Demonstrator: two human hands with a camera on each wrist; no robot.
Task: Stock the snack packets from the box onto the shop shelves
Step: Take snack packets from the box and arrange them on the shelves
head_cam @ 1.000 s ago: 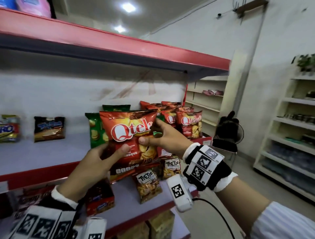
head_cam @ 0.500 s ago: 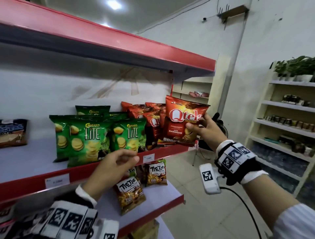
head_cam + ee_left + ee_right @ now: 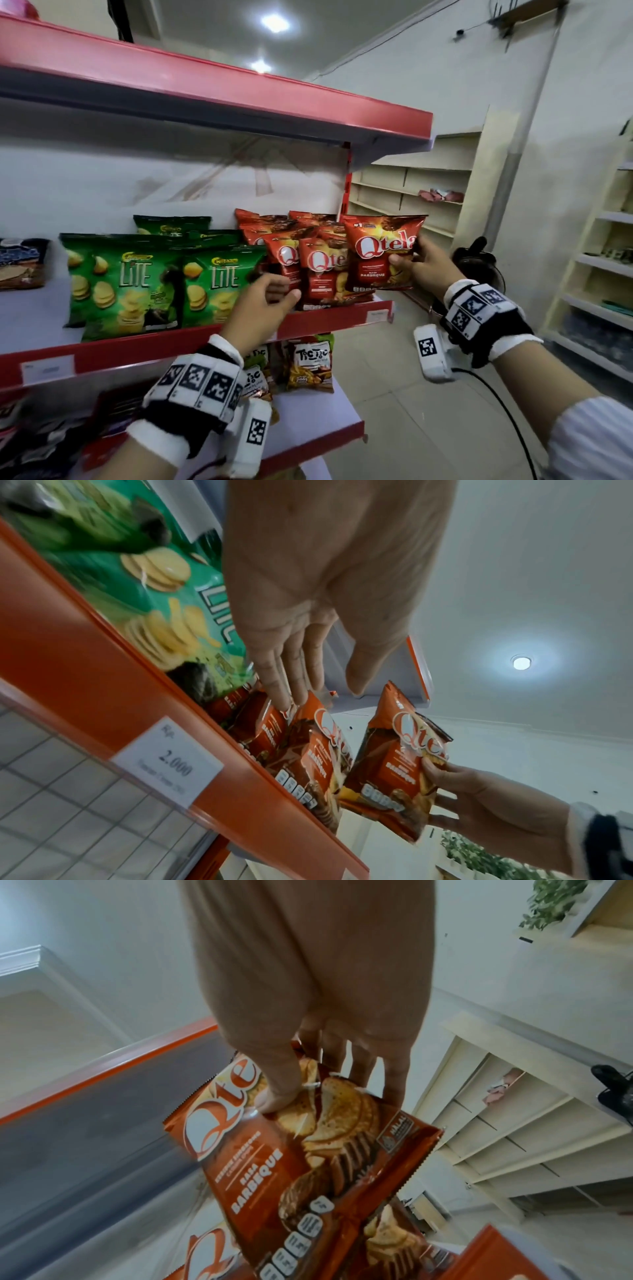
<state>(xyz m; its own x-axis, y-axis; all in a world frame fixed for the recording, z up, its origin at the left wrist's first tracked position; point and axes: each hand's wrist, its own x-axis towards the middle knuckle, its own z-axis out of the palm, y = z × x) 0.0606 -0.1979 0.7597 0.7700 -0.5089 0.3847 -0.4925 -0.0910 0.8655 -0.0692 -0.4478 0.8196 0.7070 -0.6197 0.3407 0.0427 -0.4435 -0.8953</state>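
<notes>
Red Qtela packet [image 3: 380, 253] pinched upright in right hand [image 3: 423, 267] at shelf [image 3: 335, 313] end.

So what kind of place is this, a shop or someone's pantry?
Most likely a small shop: red-edged shelves carry rows of Qtela barbeque packets and green Lite chip packets facing outward, and a price label reading 2.000 is clipped to the shelf edge.

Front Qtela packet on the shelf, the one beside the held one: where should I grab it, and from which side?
Pinch the Qtela packet by its top seam from above: it stands upright, neighbours crowd both sides, and the shelf lip covers its bottom.
</notes>
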